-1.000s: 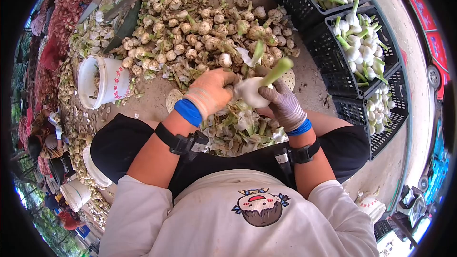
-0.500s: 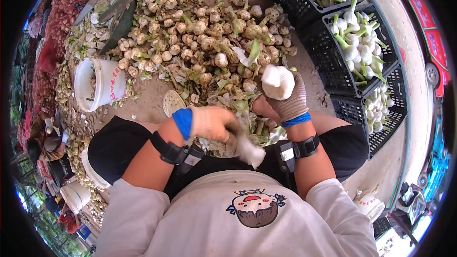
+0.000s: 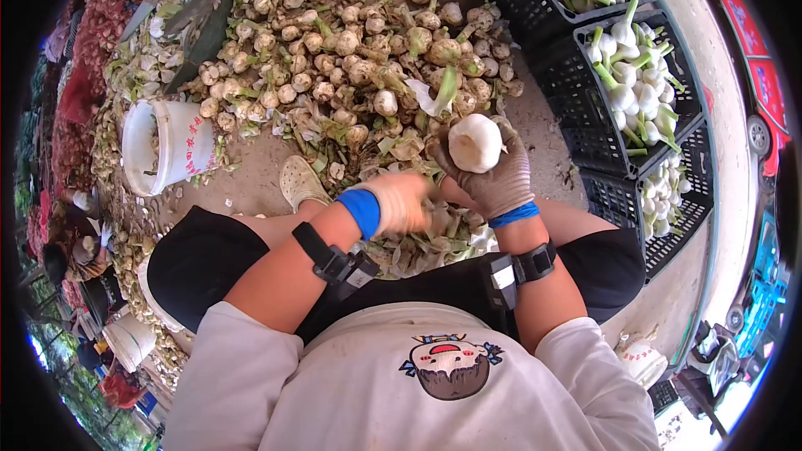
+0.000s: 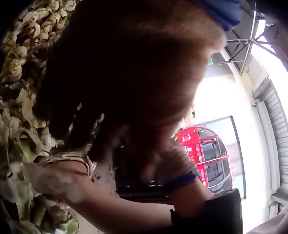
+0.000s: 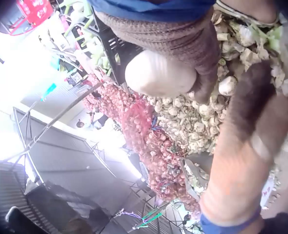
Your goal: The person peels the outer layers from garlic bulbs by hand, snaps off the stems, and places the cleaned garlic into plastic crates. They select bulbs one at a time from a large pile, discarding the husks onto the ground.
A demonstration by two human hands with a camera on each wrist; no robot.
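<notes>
the right hand (image 3: 494,174), in a grey knitted glove, is raised in front of the person with the palm turned up, its fingers curled round a peeled white garlic bulb (image 3: 474,143); the bulb sits in the cup of that grip, above the fingers, over the edge of the garlic heap (image 3: 351,42) on the ground. in the right wrist view the same bulb (image 5: 159,74) shows pale and smooth, wrapped by the gloved fingers (image 5: 202,58). the left hand (image 3: 405,203), in an orange glove with a blue cuff, is lower and nearer the body, just beside the right wrist and blurred; whether its grip is closed on anything cannot be told. it lies above the pile of green-white peelings (image 3: 434,242) between the knees. black crates (image 3: 585,129) of cleaned bulbs stand to the right, a white bucket (image 3: 163,146) to the left.
</notes>
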